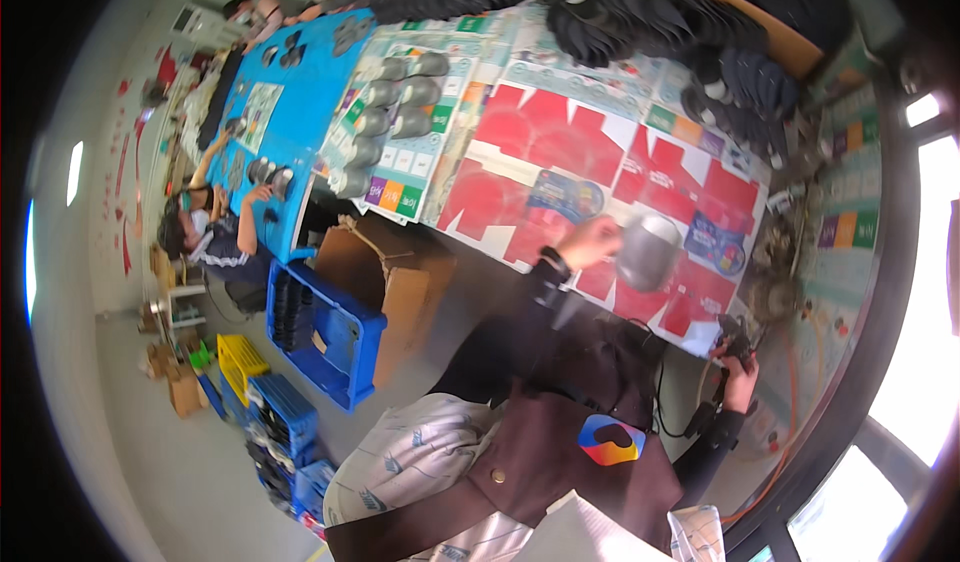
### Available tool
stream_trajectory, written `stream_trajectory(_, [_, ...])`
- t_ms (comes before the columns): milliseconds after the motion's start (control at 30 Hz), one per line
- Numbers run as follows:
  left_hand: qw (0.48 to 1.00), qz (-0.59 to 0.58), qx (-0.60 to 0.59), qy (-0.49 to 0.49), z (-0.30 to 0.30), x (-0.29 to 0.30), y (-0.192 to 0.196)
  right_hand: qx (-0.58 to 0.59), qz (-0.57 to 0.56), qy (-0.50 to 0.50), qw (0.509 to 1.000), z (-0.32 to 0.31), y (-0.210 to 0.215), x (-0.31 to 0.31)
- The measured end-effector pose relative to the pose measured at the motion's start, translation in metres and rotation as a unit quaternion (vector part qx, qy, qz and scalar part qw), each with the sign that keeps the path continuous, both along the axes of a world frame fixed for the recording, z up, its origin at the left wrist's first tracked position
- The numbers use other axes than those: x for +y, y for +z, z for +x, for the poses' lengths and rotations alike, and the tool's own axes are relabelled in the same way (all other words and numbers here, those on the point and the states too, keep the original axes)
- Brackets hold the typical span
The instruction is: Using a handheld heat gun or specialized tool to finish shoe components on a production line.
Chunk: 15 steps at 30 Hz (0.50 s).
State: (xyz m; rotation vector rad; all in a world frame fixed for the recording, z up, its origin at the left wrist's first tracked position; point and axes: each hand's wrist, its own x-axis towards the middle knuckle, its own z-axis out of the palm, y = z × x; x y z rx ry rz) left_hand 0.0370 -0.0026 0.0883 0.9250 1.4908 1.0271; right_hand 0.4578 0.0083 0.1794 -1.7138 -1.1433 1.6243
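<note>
Grasped in the left hand (592,243): grey cup (650,254), fingertip contact blurred. Gripped in the right hand (740,378): dark tool (735,336), outline indistinct.

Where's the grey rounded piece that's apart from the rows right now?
Right of centre in the head view: the grey piece is immediately right of the left hand, over the red-and-white sheet.

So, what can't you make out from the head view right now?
All in the head view:
Left hand: motion blur hides its exact contact with the grey cup-shaped piece.
Right hand: it covers part of the dark tool, too small for detail.
Cardboard box: walls and shadow hide its bottom.
Black piled pieces: the upper edge cuts them off.
</note>
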Motion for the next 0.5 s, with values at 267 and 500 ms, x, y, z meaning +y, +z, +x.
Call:
stream_trajectory(267, [0.887,0.159,0.058,0.430,-0.313,-0.122,-0.057,-0.011,-0.013,0.068,0.998,-0.082,0.012,0.034])
stream_trajectory(500, [0.764,0.066,-0.165,0.620,-0.498,-0.217,-0.123,-0.023,-0.016,0.076,0.997,-0.155,0.019,0.050])
